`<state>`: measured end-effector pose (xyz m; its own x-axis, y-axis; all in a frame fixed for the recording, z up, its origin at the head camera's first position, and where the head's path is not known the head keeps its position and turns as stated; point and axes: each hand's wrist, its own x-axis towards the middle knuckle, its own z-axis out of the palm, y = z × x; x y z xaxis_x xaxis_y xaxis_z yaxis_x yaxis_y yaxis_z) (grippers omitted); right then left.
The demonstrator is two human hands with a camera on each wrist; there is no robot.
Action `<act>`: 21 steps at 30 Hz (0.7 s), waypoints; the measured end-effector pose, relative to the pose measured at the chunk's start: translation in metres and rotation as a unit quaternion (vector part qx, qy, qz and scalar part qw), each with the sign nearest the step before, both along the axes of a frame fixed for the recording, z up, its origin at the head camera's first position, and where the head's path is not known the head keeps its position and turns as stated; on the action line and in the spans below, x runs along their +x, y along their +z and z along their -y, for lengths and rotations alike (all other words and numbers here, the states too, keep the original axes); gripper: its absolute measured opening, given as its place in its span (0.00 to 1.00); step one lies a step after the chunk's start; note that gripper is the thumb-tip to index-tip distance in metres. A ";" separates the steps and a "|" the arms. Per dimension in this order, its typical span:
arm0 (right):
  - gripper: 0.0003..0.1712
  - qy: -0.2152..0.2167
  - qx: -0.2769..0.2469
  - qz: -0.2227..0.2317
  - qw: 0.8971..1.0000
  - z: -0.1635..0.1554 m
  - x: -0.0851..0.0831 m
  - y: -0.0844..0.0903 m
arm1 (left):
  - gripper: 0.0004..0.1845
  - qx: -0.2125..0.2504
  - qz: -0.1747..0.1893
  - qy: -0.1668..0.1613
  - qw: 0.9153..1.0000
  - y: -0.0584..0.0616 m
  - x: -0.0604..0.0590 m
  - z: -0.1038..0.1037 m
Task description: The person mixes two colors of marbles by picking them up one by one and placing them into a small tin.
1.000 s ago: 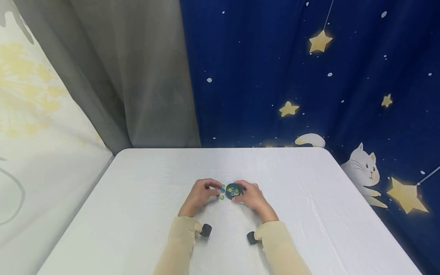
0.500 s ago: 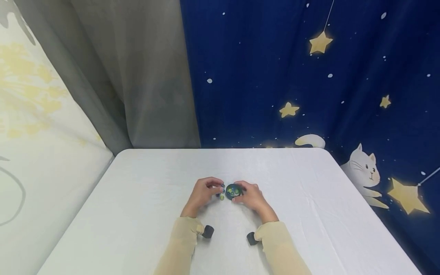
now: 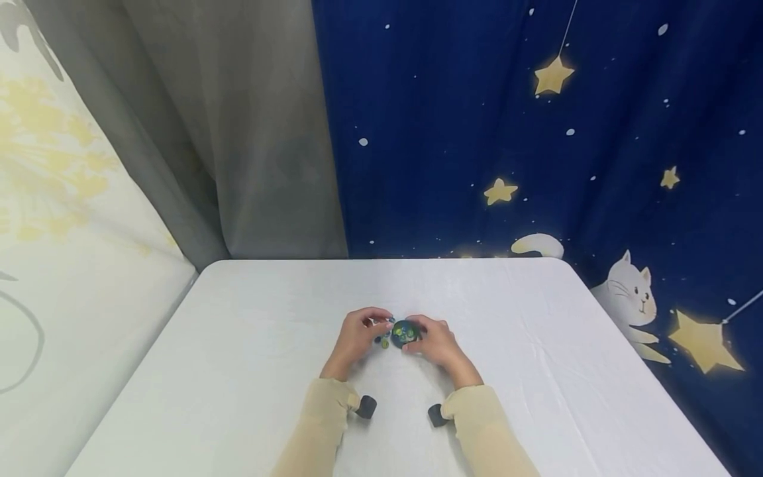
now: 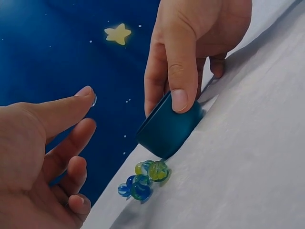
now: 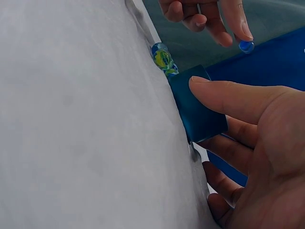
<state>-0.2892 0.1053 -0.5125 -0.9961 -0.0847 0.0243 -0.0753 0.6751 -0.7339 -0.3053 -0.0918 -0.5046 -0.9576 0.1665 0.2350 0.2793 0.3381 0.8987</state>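
backdrop: dark blue curtain [image 3: 536,152] with yellow stars and a white cat fills the right side behind the table; grey curtain [image 3: 250,132] hangs to its left; pale cloth with faded yellow print [image 3: 65,199] on the far left.

table [image 3: 238,371]: white cloth cover, slightly wrinkled. both forearms lie on it in beige sleeves [image 3: 489,430], a small dark camera unit at each wrist.

right hand [image 3: 438,342]: thumb and fingers curled round the wall of a small dark blue cup [image 3: 406,331], grasping it. cup stands on the table near its middle, between the two hands. seen from above, yellow-green and blue marbles lie inside the cup. the wrist views do not let me tell whether it sits flat or tipped.

left hand [image 3: 357,334]: just beside the cup, to its left. index finger and thumb pinch one blue marble [image 5: 246,46], held above the table, close to the cup rim; the other fingers curl loosely.

loose marbles [image 4: 143,179]: small cluster of blue and yellow-green glass balls on the cloth, touching one another, right at the foot of the cup on its left side, below the left hand's fingers.
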 end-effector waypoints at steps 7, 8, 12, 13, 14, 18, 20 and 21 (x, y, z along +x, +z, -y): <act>0.33 -0.001 -0.003 0.001 1.000 0.000 0.000 0.002 | 0.08 -0.004 -0.011 0.012 1.000 -0.001 0.000 -0.003; 0.33 -0.001 -0.003 0.000 1.000 0.000 0.000 0.002 | 0.07 -0.005 -0.012 0.013 1.000 -0.001 0.001 -0.003; 0.33 0.001 -0.003 -0.002 1.000 0.000 0.000 0.002 | 0.08 -0.013 -0.022 0.021 0.999 0.001 0.002 -0.006; 0.33 0.001 -0.004 -0.002 1.000 -0.001 -0.001 0.002 | 0.08 -0.015 -0.020 0.026 0.999 0.001 0.002 -0.006; 0.33 0.001 -0.004 -0.002 1.000 -0.001 -0.001 0.002 | 0.08 -0.017 -0.020 0.029 0.999 0.001 0.003 -0.007; 0.33 0.002 -0.003 0.000 1.000 -0.001 -0.001 0.002 | 0.08 -0.019 -0.022 0.033 0.999 0.000 0.004 -0.009; 0.33 0.003 -0.003 0.000 1.000 -0.001 0.000 0.003 | 0.09 -0.018 -0.023 0.033 0.999 0.001 0.004 -0.010; 0.33 0.004 -0.003 0.000 1.000 -0.001 0.000 0.003 | 0.09 -0.017 -0.025 0.032 0.999 0.001 0.005 -0.010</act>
